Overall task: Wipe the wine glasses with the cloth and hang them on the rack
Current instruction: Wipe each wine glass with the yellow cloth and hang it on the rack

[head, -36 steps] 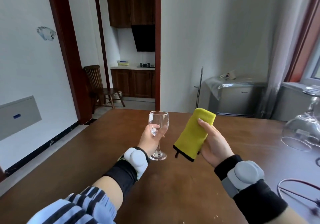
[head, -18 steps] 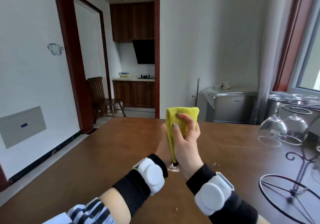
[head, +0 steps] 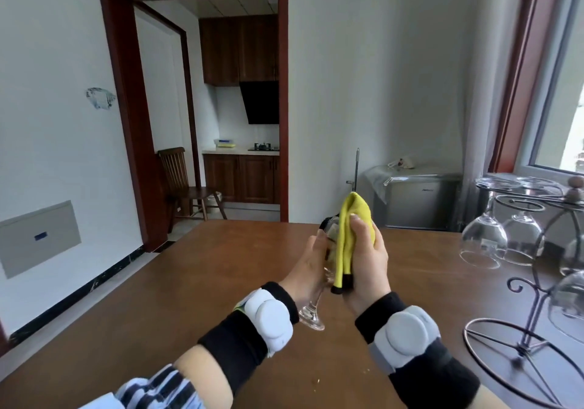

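Note:
Above the middle of the brown table [head: 164, 307], my left hand [head: 308, 269] grips a clear wine glass [head: 313, 315] by its bowl, tilted with the foot toward me. My right hand [head: 368, 260] holds a folded yellow cloth [head: 349, 235] with a black edge, wrapped over the glass bowl, most of which is hidden. A dark metal rack [head: 534, 301] stands at the right. Several wine glasses hang upside down from it, among them one at its left side [head: 483, 241].
Behind the table stand a grey cabinet [head: 417, 200] and a thin metal pole [head: 356, 171]. A doorway at the back left opens onto a kitchen with a wooden chair [head: 186, 184]. A window is at the far right.
My right hand brought the cloth from beside the glass onto its bowl. The glass now tilts with its foot toward me. The view swung right, showing more of the rack.

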A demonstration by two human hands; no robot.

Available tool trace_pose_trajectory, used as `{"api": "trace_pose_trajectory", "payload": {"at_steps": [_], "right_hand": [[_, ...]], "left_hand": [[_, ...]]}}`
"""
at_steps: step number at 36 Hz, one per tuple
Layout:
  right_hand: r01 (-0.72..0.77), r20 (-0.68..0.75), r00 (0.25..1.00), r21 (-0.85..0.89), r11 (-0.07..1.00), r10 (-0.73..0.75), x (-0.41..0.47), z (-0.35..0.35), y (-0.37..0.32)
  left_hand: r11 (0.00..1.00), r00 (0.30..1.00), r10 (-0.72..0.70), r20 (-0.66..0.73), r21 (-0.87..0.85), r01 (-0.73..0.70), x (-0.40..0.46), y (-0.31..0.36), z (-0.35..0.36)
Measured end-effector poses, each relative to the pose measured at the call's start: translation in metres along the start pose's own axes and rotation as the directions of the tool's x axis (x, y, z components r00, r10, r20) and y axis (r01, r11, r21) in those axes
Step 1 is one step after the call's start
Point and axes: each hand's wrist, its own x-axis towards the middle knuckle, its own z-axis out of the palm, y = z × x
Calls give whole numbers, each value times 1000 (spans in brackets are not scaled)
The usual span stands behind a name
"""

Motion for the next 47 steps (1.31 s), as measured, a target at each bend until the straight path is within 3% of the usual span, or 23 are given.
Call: {"api": "trace_pose_trajectory", "payload": {"at_steps": [3, 5, 12, 17, 19, 21, 24, 31, 36, 40, 47], "right_hand": [[-200, 113, 976, 139, 970, 185, 5, -5, -4], [-214, 145, 971, 168, 962, 191, 9, -8, -4], [78, -140, 988, 63, 995, -69, 12, -8, 7], [230, -179, 949, -173, 958, -260, 9, -3, 8], [267, -134, 945, -215, 939, -299, 8, -4, 9], [257, -77, 958, -195, 946, -276, 6, -7, 11], [229, 8, 972, -210, 950, -233, 4, -10, 12], [179, 123, 979, -158, 971, -160, 5, -12, 7], [151, 123, 984, -185, 971, -130, 7, -16, 6], [154, 38, 988, -175, 973, -149, 10, -16, 11], [224, -105, 964, -166, 961, -243, 11, -13, 10]], "left_hand": [[991, 1000, -15, 16, 130, 13, 0, -3, -6], [985, 999, -32, 32, 173, 26, 1, -3, -7], [965, 999, -8, -39, 263, 18, -2, 8, 6], [954, 991, -104, -85, 275, 123, 0, -10, 14], [963, 992, -122, -17, 241, 123, -4, -9, 16], [992, 997, -76, 27, 99, 73, -9, -2, 19], [999, 1000, -25, 11, -28, 25, -10, 4, 21], [997, 999, -12, -35, -82, 9, -7, 0, 16], [977, 995, -104, -6, -188, 101, -3, -3, 9], [992, 992, -116, 40, -49, 118, -3, 3, 4], [970, 998, -11, -67, 241, 27, -11, -1, 15]]}}
